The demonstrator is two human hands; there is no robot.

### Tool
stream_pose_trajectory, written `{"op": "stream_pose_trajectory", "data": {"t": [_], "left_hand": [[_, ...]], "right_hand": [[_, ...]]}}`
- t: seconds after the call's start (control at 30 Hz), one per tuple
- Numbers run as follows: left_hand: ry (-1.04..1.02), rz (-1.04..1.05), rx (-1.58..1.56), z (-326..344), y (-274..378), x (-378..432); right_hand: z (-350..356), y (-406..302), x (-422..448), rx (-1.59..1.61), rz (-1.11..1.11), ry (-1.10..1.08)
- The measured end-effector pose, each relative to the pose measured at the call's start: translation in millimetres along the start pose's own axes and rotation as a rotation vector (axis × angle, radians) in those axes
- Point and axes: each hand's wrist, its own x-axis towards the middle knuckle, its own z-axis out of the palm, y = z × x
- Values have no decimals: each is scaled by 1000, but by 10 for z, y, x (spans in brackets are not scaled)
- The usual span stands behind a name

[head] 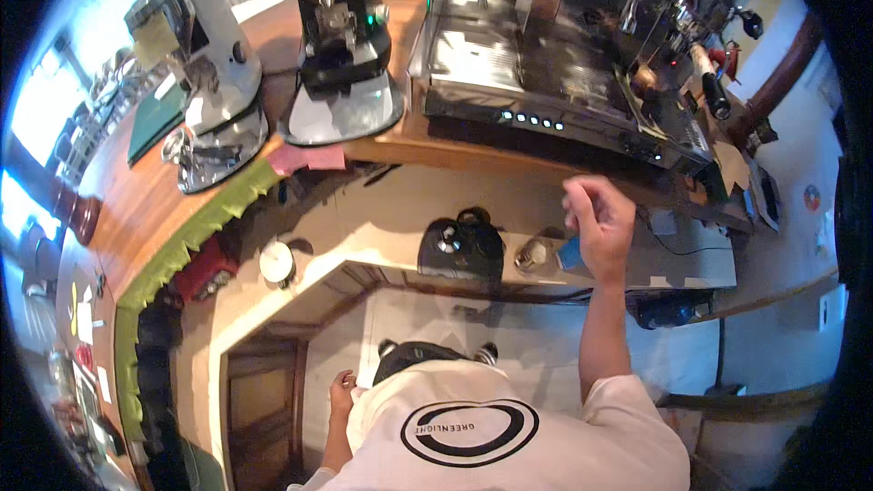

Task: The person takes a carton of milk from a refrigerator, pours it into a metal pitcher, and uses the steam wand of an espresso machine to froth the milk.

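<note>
My right hand point(600, 221) is raised at the front edge of the lower counter, fingers curled in, with nothing visible in it. Beneath it lies a blue item point(569, 254), beside a small glass point(533, 254). Low at my side hangs my left hand point(343, 389), loosely bent, with no object visible in it. Ahead stands an espresso machine point(518, 92) with a row of lit buttons. A black coffee grinder point(344, 48) and a white and silver coffee grinder point(215, 61) are left of it. Dark rounded equipment point(460, 245) sits on the lower counter.
The raised wooden counter point(273, 34) curves round to the left, its inner edge lined with green material point(198, 239). A white-topped round container point(277, 263) stands on the lower counter. Wooden cabinet panels point(262, 395) are below on the left. A portafilter's black handle point(715, 95) juts out at the right.
</note>
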Motion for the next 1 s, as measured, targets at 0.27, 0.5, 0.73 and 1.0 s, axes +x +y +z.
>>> {"op": "stream_pose_trajectory", "data": {"t": [0.27,0.5,0.73,1.0], "left_hand": [[-35,282,355,-870,476,1105],[-222,-35,523,-994,259,1166],[-336,-31,613,-717,645,1331],[-345,-3,615,-337,805,1279]], "right_hand": [[1238,-2165,2579,-1328,-1007,335],[2059,-1791,3663,-513,-105,457],[1624,-1572,2213,-586,-784,433],[-624,863,482,-176,-119,1029]]}}
